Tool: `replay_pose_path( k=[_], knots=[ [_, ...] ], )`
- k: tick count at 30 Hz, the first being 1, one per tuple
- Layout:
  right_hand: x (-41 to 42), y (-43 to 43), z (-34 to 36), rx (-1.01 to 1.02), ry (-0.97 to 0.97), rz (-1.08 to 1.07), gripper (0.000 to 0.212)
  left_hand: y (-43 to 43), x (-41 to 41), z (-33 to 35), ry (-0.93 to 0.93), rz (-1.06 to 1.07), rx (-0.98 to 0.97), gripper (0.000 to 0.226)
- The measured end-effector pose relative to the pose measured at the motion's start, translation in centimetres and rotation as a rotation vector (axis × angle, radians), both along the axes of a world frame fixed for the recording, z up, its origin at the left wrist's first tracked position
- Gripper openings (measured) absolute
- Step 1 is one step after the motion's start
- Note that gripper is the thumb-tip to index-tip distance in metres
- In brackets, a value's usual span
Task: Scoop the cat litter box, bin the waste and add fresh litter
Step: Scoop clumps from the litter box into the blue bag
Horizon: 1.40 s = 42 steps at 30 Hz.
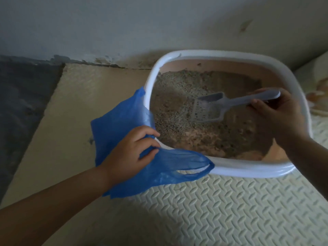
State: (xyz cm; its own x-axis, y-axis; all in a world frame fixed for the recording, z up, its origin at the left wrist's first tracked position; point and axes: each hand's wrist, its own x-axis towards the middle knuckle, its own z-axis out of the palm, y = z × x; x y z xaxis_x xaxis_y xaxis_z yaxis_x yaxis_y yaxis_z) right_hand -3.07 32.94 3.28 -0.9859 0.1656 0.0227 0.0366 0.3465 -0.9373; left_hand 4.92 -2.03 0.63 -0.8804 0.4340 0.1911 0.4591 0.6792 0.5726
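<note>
Nearest us is the ribbed cream mat, w/ the box sitting on it. Our left hand comes in from the near left. Its fingers curl round the edge of the blue bag & pinch it at the box's near-left rim. The bag drapes over that rim and hangs outside, one loop lying along the near rim. The bag mouth looks flat, not held wide, & we can't tell if anything's in it.

Inside the box is the litter: grey granules toward the left/far side, brownish patches & bare pink base toward the near right. The scoop rests w/ its slotted head on the litter approx. mid-box. Our right hand wraps its fingers round the handle's end, over the box's right side.

Key relation: the scoop's long axis runs right to left, handle at the right hand, head pointing toward the bag & left hand. The bag lies ahead of the head, across a stretch of litter.

We judge this as the scooping step, w/ nothing binned for sure & no fresh litter added. Next is prob. load, lift & carry leftward along that axis. The bag needs opening first, or clumps may land on the rim or mat.

Beyond the far rim is the pale wall, scuffed at its base, & dark floor far left.
</note>
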Motion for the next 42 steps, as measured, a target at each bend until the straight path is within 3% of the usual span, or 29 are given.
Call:
replay_pose_path(
  k=[8, 13, 16, 20, 23, 26, 30, 32, 37, 42],
  knots=[
    [-0.4, 6.6, 0.1, 0.310, 0.039, 0.081, 0.038, 1.2, 0.1, -1.8, -0.063, -0.004, 0.009, 0.026],
    [-1.0, 8.5, 0.8, 0.148, 0.002, 0.120, 0.026, 1.1, 0.3, -2.5, 0.017, -0.038, -0.004, 0.029],
    [-1.4, 8.6, 0.4, 0.208, -0.024, 0.108, 0.025, 1.1, 0.2, -3.0, 0.035, -0.030, 0.012, 0.033],
    [-1.4, 7.8, -0.9, 0.271, 0.012, 0.082, 0.040, 1.0, 0.2, -3.1, 0.041, -0.019, 0.023, 0.041],
    [-1.2, 6.7, -2.0, 0.289, 0.031, 0.011, 0.021, 1.1, 0.2, -3.2, 0.050, -0.023, 0.022, 0.041],
    [-0.7, 5.1, -2.7, 0.294, 0.084, -0.063, 0.031, 0.9, 0.0, -3.2, 0.052, -0.043, 0.015, 0.038],
    [-0.5, 3.2, -3.6, 0.325, 0.071, -0.082, 0.019, 0.5, -0.9, -2.7, 0.021, -0.094, -0.036, 0.022],
    [-0.8, 2.6, -4.1, 0.373, 0.037, -0.080, 0.020, 0.1, -1.7, -2.4, 0.014, -0.123, -0.086, 0.026],
    [-1.6, 0.4, -4.9, 0.644, -0.086, 0.073, 0.019, -1.8, -2.8, -2.5, 0.046, -0.067, -0.197, 0.044],
    [-4.7, -2.8, -6.1, 0.799, -0.268, 0.296, 0.021, -1.7, -2.4, -2.8, 0.080, -0.045, -0.178, 0.041]
  ],
)
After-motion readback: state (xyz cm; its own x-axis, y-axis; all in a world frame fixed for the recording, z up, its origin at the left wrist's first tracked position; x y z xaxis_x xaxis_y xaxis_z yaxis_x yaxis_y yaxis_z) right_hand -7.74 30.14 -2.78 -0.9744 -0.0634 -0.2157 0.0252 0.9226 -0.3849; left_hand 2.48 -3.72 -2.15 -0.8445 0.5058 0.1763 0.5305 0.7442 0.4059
